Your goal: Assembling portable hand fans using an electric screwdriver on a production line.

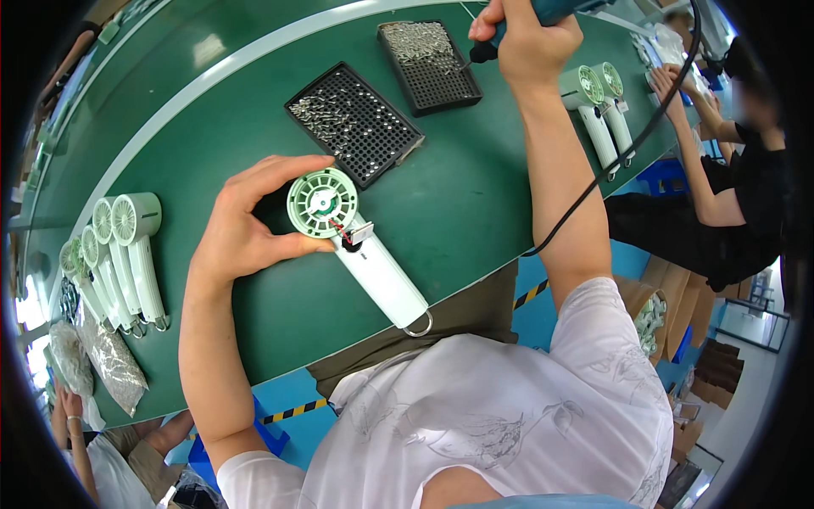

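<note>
"Left hand (242, 216) is curved round the head of a white and green fan (381, 280), thumb on one side and fingers on the other. Right hand (536, 51) is wrapped round a blue power screwdriver (555, 10)."

"Where are they?"

"At a big green table (475, 195). That fan is in front of the person's chest, with its handle pointing back toward them."

"Are there more fans?"

"Yes. A row of fans (137, 216) is on the left, and two fans (598, 136) are over on the right. I can't tell if those are done."

"What about trays?"

"One black tray (386, 157) is just past the held fan's head. Another tray (449, 97) is near the screwdriver's tip."

"Is the held fan done?"

"I don't think so. Its metal ring (421, 329) is on, but the head's middle looks open. A little white piece (362, 233) sticks out by some red wires (341, 229). Tucking those in and closing it seem to be left."

"What's smallest?"

"Tiny silver screws (315, 114), in both trays. I can't tell if any are in the fan."
</note>
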A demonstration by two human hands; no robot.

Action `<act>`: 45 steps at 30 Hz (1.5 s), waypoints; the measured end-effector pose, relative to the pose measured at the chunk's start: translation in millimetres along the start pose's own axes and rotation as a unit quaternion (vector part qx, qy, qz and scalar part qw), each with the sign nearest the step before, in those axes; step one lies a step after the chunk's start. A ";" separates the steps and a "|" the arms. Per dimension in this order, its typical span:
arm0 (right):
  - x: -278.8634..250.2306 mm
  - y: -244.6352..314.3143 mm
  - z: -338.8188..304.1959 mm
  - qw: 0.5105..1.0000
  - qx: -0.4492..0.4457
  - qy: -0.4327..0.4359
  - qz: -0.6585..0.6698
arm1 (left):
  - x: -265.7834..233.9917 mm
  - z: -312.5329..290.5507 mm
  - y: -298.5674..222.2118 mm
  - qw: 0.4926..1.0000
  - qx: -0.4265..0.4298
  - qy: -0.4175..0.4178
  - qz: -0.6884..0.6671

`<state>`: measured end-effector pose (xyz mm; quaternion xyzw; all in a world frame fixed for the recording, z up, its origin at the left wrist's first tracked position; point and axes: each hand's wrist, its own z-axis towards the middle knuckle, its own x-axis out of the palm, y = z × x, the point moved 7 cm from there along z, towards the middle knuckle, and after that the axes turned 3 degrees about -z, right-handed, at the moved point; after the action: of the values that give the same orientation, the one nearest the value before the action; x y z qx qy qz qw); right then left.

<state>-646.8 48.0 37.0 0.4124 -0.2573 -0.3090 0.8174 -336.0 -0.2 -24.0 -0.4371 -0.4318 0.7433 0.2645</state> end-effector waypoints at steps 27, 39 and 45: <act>98.6 90.6 -107.0 0.893 0.003 0.391 0.223 | -2.5 -8.0 7.0 1.000 0.014 -0.010 -0.022; 98.6 85.7 -102.8 0.898 0.023 0.370 0.237 | -4.2 -7.1 6.3 1.000 0.016 -0.007 -0.013; 95.6 89.7 -100.4 0.903 0.011 0.363 0.228 | -3.5 -7.6 5.0 1.000 0.015 -0.007 -0.011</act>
<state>-488.0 73.2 74.6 0.4348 -0.0329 0.0601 0.8979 -327.7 -2.2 -28.7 -0.4232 -0.4269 0.7499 0.2763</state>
